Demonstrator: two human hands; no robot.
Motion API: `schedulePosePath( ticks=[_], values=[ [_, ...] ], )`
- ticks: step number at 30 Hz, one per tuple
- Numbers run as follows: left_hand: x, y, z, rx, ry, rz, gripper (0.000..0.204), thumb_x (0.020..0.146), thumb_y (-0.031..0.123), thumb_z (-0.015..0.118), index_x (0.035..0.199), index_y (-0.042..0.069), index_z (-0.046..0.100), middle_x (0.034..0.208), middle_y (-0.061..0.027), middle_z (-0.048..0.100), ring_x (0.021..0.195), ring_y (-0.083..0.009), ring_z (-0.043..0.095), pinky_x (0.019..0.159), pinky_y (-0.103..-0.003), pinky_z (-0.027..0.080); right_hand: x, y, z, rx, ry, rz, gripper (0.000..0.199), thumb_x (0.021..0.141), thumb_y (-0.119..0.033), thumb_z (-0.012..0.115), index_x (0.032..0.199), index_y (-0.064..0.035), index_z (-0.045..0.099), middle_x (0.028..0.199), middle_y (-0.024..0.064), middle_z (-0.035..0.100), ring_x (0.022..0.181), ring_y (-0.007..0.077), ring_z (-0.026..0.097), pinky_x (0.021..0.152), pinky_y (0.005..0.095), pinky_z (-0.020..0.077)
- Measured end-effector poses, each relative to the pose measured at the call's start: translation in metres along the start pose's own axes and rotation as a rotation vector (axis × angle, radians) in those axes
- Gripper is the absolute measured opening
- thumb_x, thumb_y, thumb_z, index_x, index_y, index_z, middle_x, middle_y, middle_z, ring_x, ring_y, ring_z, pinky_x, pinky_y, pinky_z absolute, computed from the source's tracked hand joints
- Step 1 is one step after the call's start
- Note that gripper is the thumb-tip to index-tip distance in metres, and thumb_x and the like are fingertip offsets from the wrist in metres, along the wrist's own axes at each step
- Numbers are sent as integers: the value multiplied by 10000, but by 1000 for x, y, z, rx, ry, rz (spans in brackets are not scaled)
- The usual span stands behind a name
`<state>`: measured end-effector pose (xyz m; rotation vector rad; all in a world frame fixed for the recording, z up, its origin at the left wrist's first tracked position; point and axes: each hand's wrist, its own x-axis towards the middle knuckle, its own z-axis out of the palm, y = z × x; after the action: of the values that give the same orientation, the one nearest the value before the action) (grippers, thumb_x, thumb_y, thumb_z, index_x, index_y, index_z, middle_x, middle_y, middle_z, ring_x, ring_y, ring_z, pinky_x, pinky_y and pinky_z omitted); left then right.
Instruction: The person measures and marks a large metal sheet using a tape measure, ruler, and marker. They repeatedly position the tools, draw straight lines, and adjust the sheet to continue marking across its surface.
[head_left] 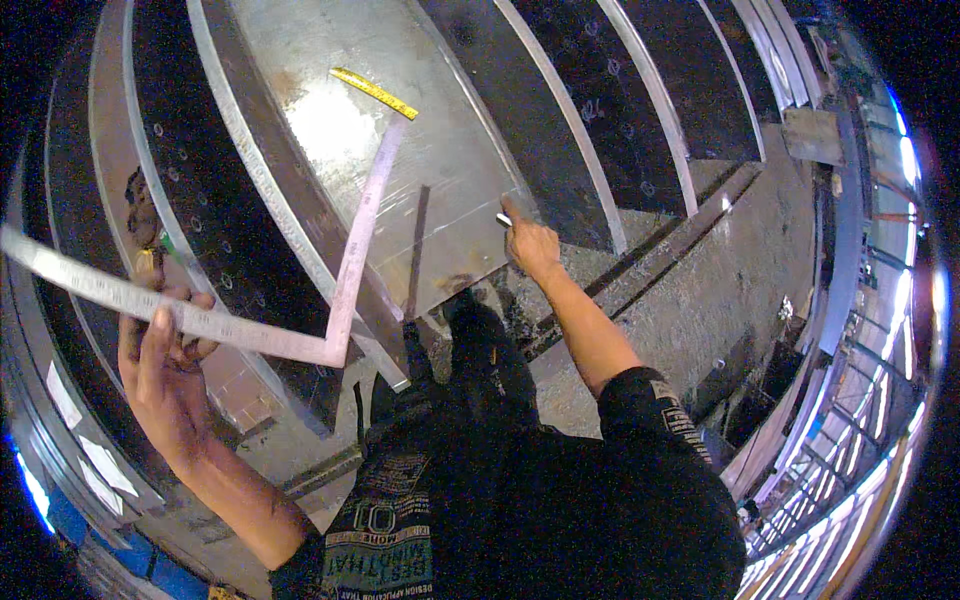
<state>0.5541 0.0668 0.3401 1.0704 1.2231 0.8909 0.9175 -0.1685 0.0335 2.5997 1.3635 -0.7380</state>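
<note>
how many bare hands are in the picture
2: the left hand holds an L-shaped steel square; the right hand, with a small white stick, is at the right edge of a metal plate. No others show.

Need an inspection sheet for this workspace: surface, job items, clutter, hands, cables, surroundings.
Surface: grey steel plate, scuffed, pale lines across it, bright glare patch.
Job's things: L-shaped steel square, one leg extending over the plate, contact unclear; yellow graduated strip lying on the plate near that leg's end; short white stick.
Clutter: white paper sheets at lower left; dark item at far left, unclear.
Grippers: left hand grips the square; right hand holds the white stick near the plate's edge.
Cables: nothing seen for certain.
Surroundings: long dark metal sections on both sides, grey floor.
</note>
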Motion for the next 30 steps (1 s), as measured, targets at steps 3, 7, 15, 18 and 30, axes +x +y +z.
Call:
schedulePosePath(
  ticks=[3,7,15,18,30],
  values=[
    [25,1,36,-48,-167,-53,464,936,175,593,1323,-46,461,1107,-180,629,1044,-320,659,774,-367,593,1,5,3,42,37,56,639,898,-237,489,1502,-264,282,877,236,684,761,419,671,708,547,525],
    [64,-4,112,-81,-305,-91,372,943,192,605,1222,-41,524,1071,-152,627,1052,-309,654,785,-376,597,3,15,-1,53,57,111,642,896,-233,480,1505,-255,276,846,236,684,762,423,673,716,549,525],
    [114,-36,223,-93,-352,-69,350,869,152,719,1105,-51,559,1034,-122,616,900,-212,656,734,-345,625,16,5,-16,45,48,84,619,877,-203,492,1480,-198,352,833,217,692,756,412,679,683,542,530],
    [114,-52,249,41,-313,-84,327,831,160,763,1021,-41,588,924,-112,636,805,-186,651,652,-300,632,17,11,-3,27,27,111,596,875,-195,482,1463,-173,385,835,206,696,746,394,685,668,514,540],
    [170,-184,285,-38,-330,-373,316,861,92,722,1002,-92,507,890,-150,603,781,-262,665,691,-355,649,15,-4,-7,252,-72,129,460,916,-322,476,1319,-110,545,901,130,693,851,305,673,747,418,529]
  ],
)
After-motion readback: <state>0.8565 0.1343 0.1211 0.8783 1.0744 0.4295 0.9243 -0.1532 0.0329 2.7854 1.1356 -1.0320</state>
